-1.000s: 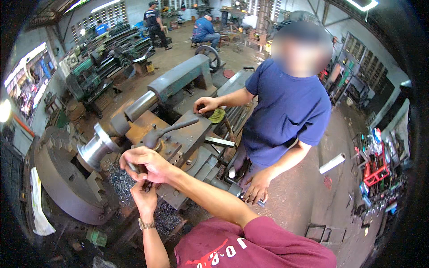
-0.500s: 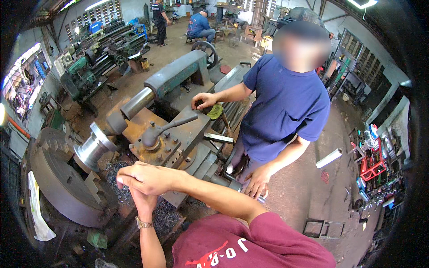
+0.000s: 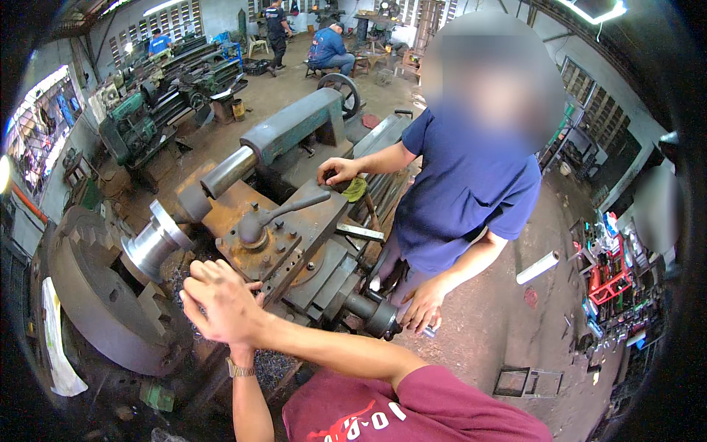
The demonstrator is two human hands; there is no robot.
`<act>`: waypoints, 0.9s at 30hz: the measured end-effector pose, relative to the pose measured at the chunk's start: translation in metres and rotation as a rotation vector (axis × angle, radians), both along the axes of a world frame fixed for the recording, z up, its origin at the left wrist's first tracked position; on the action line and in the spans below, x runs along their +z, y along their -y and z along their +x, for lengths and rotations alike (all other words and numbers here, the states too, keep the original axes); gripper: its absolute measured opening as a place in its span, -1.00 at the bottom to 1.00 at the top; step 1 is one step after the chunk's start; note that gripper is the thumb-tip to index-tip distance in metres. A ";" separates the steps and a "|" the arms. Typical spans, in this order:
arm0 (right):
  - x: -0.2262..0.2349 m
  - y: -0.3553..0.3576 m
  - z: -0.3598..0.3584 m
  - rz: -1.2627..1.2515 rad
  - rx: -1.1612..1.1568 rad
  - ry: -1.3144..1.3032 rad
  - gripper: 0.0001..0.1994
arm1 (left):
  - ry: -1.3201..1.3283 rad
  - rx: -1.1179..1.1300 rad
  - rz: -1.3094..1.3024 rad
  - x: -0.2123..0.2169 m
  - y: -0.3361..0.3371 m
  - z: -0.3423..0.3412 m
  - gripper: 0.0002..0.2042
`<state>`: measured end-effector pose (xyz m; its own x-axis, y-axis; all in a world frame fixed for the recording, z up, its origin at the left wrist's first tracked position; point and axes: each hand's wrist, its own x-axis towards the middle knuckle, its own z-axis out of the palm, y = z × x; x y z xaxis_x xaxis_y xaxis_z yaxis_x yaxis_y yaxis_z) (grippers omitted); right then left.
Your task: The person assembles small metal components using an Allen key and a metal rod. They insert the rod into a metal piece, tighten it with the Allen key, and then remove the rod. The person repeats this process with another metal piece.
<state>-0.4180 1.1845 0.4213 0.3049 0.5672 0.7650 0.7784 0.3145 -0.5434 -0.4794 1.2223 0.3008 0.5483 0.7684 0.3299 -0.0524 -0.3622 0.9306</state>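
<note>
My right hand (image 3: 219, 303) reaches across in front of me and lies over my left hand (image 3: 241, 352), its fingers bent around it. The left hand, with a metal-banded watch (image 3: 239, 367) at the wrist, is mostly hidden, so its fingers cannot be made out. Both are held in the air in front of a lathe. Just beyond them, a shiny flanged metal workpiece (image 3: 151, 247) sits between the big chuck (image 3: 110, 302) and the tailstock (image 3: 283, 125). Close by is the rusty tool post (image 3: 252, 232) with its long lever handle (image 3: 298, 205).
Across the lathe stands a co-worker in a blue shirt (image 3: 468, 191), one hand on the carriage side, the other near a dark handwheel hub (image 3: 379, 317). Metal chips (image 3: 276, 368) lie below. Other lathes (image 3: 169, 81) and two seated or standing people are farther back; a tool rack (image 3: 615, 272) is at right.
My right hand has shifted slightly left and turned, its knuckles now facing up over the left hand. The co-worker has leaned closer, and their hands have stayed about the same.
</note>
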 end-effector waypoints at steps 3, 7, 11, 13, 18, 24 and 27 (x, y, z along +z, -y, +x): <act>-0.002 -0.007 0.024 0.098 0.348 -0.125 -0.62 | 0.072 -0.060 -0.100 -0.009 0.000 -0.003 -0.44; 0.005 -0.014 0.068 -0.095 1.006 -0.217 -0.56 | -0.215 0.081 0.201 0.003 0.004 -0.006 -0.54; 0.014 -0.016 0.083 -0.042 1.256 -0.429 -0.67 | -0.212 0.077 0.247 0.024 0.011 0.003 -0.61; 0.013 -0.012 0.076 -0.023 0.898 -0.357 -0.70 | -0.203 0.127 0.326 0.030 0.011 0.004 -0.70; -0.010 0.007 0.043 0.281 0.195 -0.337 -0.85 | -0.159 0.134 0.065 0.031 0.010 0.002 -0.66; -0.037 0.004 0.029 0.532 0.431 -0.361 -0.75 | -0.075 0.161 0.161 0.039 0.016 -0.002 -0.72; -0.036 0.003 0.033 0.520 0.369 -0.245 -0.77 | -0.078 0.160 0.147 0.044 0.020 0.000 -0.74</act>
